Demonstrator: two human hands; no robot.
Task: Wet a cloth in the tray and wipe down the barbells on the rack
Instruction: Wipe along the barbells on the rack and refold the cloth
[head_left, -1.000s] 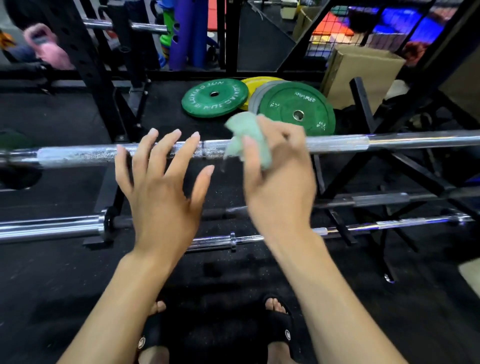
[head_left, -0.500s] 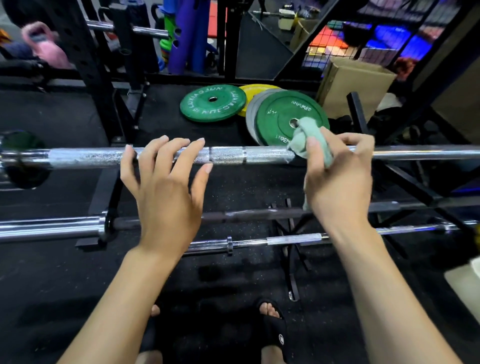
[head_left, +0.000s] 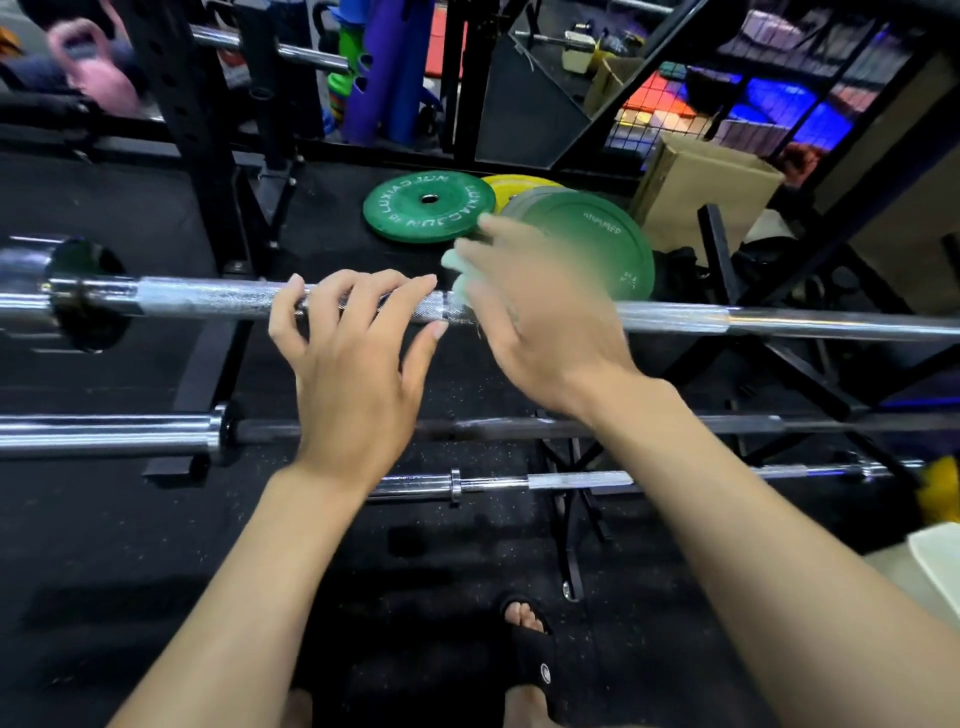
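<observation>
Black rubber flooring (head_left: 130, 545) runs under a dark rack (head_left: 779, 374) that carries three horizontal barbells. Beyond the fingertips of both hands lie two green weight plates (head_left: 428, 207) and a yellow one (head_left: 519, 182), with a cardboard box (head_left: 706, 187) further to their right.

On the top barbell (head_left: 208, 299) rests the left hand (head_left: 353, 374), fingers (head_left: 332, 296) slightly spread and draped over the knurled shaft, thumb below it, not closed around it. Just to the right of those fingers, the right hand (head_left: 540, 322) is smeared by motion blur. It holds a pale green cloth (head_left: 460, 275), which shows at the fingertips, against the same bar; how those fingers are arranged on the cloth cannot be made out through the blur.

Nearer the wrists than the fingers, the middle barbell (head_left: 104, 434) and the lowest barbell (head_left: 571, 480) cross beneath the forearms. Below the arms, a foot in a black sandal (head_left: 532, 654) stands on the floor.
</observation>
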